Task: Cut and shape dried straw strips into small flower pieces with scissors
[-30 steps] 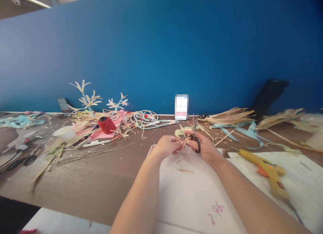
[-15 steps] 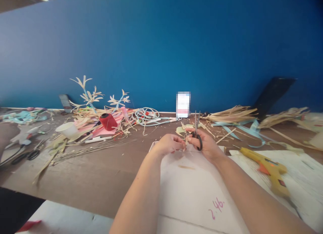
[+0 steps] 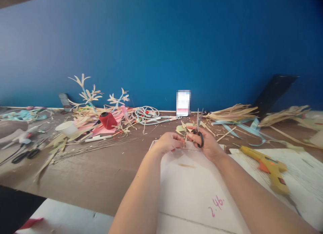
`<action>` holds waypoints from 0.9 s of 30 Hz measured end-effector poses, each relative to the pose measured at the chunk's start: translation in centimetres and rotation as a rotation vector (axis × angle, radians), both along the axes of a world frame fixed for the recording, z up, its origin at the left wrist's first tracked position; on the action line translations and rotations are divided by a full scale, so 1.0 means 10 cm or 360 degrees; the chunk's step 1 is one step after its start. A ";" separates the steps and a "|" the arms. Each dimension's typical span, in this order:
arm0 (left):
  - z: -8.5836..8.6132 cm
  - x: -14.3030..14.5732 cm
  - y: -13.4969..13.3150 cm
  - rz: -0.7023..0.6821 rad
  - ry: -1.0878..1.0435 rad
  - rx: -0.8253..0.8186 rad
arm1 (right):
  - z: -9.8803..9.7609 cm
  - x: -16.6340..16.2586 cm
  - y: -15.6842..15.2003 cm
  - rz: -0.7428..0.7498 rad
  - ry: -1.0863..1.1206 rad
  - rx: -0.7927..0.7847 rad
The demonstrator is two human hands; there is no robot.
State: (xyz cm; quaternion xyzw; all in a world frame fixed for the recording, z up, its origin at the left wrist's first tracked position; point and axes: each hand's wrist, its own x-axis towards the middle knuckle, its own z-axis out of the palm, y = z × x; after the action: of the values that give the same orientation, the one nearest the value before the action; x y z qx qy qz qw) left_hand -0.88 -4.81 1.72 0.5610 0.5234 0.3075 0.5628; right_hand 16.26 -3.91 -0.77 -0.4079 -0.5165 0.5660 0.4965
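Note:
My right hand is closed round the black handles of a pair of scissors, blades pointing up and slightly apart. My left hand is closed in a pinch on a small pale straw piece held between both hands. Both hands hover over a white sheet with pink writing, on the brown table. A small straw scrap lies on the sheet below the hands.
A yellow glue gun lies at the right on white paper. Dried straw bundles and light blue ribbon lie behind. At the left are a red thread spool, a white cup, straw flowers, thin wires and black scissors.
The scissor blades have parted slightly. The view has shifted a little; both hands stay together over the sheet.

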 end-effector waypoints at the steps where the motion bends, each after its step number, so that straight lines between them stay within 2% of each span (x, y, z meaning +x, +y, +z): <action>1: 0.00 -0.01 0.01 0.0065 -0.0059 0.0014 | 0.00 0.00 0.00 -0.0011 -0.0014 -0.0005; 6: 0.02 -0.03 0.06 0.0522 -0.0549 0.0061 | -0.02 0.00 0.01 -0.0003 -0.0111 -0.0017; 10: 0.04 -0.04 0.09 0.0730 -0.0767 0.0067 | -0.01 0.00 0.00 0.0034 -0.0194 -0.0015; 17: 0.05 -0.03 0.09 0.0807 -0.0824 0.0189 | 0.04 0.00 -0.02 0.0117 -0.0408 0.0029; 27: 0.00 -0.04 0.12 0.0750 -0.0788 0.0349 | 0.06 -0.01 -0.08 0.0390 -0.0713 0.0107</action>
State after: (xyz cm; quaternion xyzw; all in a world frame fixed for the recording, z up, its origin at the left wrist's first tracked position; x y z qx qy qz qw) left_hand -1.25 -3.60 1.71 0.3906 0.4501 0.6097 0.5226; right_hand 16.21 -4.68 -0.21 -0.4407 -0.6777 0.5000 0.3106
